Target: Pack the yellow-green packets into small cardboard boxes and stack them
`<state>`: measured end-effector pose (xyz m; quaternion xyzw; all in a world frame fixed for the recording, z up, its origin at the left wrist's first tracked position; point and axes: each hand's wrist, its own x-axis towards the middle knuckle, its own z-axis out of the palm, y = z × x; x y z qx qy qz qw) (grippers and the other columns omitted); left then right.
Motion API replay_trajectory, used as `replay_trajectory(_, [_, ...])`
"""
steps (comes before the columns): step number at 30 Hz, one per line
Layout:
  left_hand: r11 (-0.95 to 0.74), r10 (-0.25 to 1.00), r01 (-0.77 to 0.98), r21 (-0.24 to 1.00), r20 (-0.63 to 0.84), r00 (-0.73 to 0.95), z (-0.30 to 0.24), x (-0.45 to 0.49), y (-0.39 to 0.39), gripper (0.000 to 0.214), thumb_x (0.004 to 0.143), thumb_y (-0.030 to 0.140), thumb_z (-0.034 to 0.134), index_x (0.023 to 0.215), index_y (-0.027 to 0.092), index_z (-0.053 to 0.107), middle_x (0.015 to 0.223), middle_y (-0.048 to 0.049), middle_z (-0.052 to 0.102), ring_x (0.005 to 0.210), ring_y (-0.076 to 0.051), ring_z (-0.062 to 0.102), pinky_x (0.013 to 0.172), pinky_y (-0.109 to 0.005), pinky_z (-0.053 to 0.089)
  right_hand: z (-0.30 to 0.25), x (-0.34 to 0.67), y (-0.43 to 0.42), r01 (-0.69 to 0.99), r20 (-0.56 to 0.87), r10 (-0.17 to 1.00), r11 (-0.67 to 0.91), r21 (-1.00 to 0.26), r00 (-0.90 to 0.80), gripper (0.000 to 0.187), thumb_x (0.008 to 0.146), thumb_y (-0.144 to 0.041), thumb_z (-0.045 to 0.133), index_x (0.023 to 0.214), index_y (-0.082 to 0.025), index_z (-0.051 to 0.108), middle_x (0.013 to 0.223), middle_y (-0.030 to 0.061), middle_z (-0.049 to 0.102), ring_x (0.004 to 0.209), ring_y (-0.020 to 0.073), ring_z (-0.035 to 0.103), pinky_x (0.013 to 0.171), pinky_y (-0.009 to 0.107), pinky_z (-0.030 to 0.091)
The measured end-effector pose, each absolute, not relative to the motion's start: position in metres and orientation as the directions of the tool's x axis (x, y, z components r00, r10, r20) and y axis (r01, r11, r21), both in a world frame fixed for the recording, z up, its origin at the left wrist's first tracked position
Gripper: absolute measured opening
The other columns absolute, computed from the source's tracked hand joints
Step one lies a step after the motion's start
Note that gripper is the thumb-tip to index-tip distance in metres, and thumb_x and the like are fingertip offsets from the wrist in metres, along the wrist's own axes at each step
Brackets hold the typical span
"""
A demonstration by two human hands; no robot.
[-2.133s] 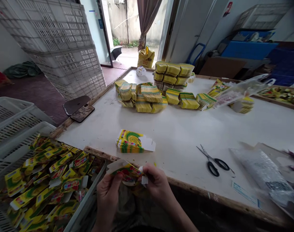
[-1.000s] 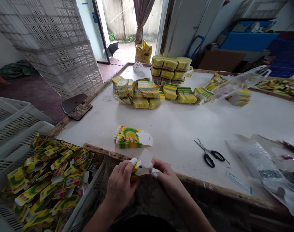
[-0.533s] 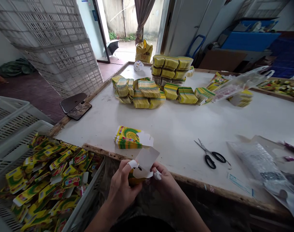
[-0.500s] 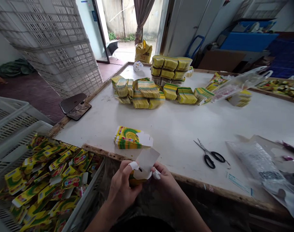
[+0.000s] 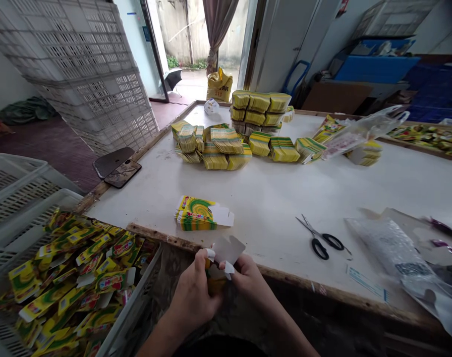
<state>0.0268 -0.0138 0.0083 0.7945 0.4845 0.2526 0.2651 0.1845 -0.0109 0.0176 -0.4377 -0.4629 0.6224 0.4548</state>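
Between my two hands, just off the table's front edge, is a small yellow carton (image 5: 227, 249) with its white inner flaps raised. My left hand (image 5: 193, 290) is wrapped round the carton's left side, white tape on a finger. On the right side, my right hand (image 5: 245, 274) pinches the carton near its flaps, also with white tape on a finger. Much of the carton's body is hidden by my fingers. Just beyond lies a stack of flat yellow-green cartons (image 5: 196, 214) with a white flap pointing right.
Left of me, a white plastic crate (image 5: 135, 296) holds many folded cartons. On the white table (image 5: 270, 191) are bundled carton stacks (image 5: 226, 156), black-handled scissors (image 5: 320, 240), a phone (image 5: 122, 172) and clear plastic packaging (image 5: 387, 245). Tall white crates (image 5: 99, 84) stand at left.
My right hand has moved left and inward over the carton's opening, its taped finger now closer to my left hand. The raised flaps sit slightly lower. The view has shifted slightly.
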Motion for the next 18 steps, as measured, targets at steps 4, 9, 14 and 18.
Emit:
replay_trajectory(4, [-0.328, 0.899, 0.558, 0.763, 0.069, 0.433, 0.006, 0.029, -0.008, 0.074, 0.074, 0.019, 0.057, 0.132, 0.024, 0.011, 0.106, -0.0101, 0.063, 0.090, -0.026, 0.068, 0.075, -0.040, 0.056, 0.018, 0.182, -0.023, 0.107, 0.077, 0.966, 0.107, -0.988, -0.245, 0.050, 0.088, -0.023, 0.057, 0.138, -0.020, 0.050, 0.138, 0.0117, 0.055, 0.122, 0.0289, 0.055, 0.105, 0.041, 0.042])
replay_trajectory(9, [-0.379, 0.916, 0.614, 0.692, 0.187, 0.355, -0.001, 0.030, -0.007, 0.076, 0.076, 0.020, 0.059, 0.137, 0.022, 0.013, 0.128, -0.0197, 0.051, 0.110, -0.032, 0.061, 0.086, -0.050, 0.054, 0.004, 0.182, -0.021, 0.181, 0.155, 0.970, 0.189, -0.965, -0.186, 0.053, 0.089, -0.011, 0.049, 0.141, -0.025, 0.049, 0.143, 0.0104, 0.052, 0.132, 0.0271, 0.048, 0.111, 0.042, 0.038])
replay_trajectory(14, [-0.405, 0.914, 0.703, 0.584, 0.259, 0.311, 0.001, 0.016, -0.005, 0.064, 0.071, 0.010, 0.058, 0.129, 0.021, 0.036, 0.120, -0.0132, 0.057, 0.111, -0.030, 0.059, 0.092, -0.050, 0.052, -0.006, 0.198, -0.011, 0.235, 0.186, 0.981, 0.194, -0.952, -0.056, 0.056, 0.090, -0.015, 0.051, 0.145, -0.027, 0.043, 0.146, 0.0108, 0.048, 0.136, 0.0288, 0.043, 0.112, 0.048, 0.035])
replay_trajectory(18, [-0.445, 0.895, 0.658, 0.608, 0.282, 0.345, 0.010, 0.005, 0.002, 0.055, 0.069, 0.012, 0.064, 0.120, 0.021, 0.046, 0.112, -0.0100, 0.061, 0.105, -0.027, 0.062, 0.089, -0.041, 0.054, -0.006, 0.204, -0.011, 0.309, 0.268, 0.929, 0.340, -0.888, -0.254, 0.062, 0.091, -0.013, 0.050, 0.149, -0.029, 0.034, 0.156, 0.0108, 0.032, 0.145, 0.0279, 0.026, 0.112, 0.045, 0.034])
